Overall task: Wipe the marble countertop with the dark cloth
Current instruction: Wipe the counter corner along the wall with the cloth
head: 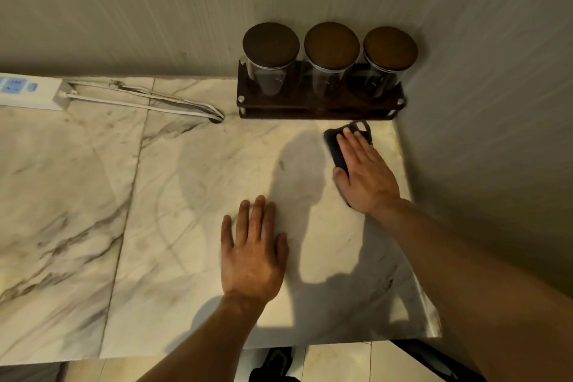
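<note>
The marble countertop (173, 195) is pale with grey-brown veins and fills most of the view. A dark cloth (336, 146) lies flat on it near the back right corner, just in front of the jar rack. My right hand (366, 174) presses flat on the cloth, fingers together and pointing toward the wall; most of the cloth is hidden under the palm. My left hand (254, 254) rests palm down on the bare marble, nearer to me and to the left of the cloth, fingers slightly apart and holding nothing.
A dark wooden rack (319, 105) with three wood-lidded glass jars (331, 62) stands in the back right corner. A white power strip (31, 91) and its cables (148, 99) lie along the back wall at left. A wall bounds the right side; the counter's front edge is near me.
</note>
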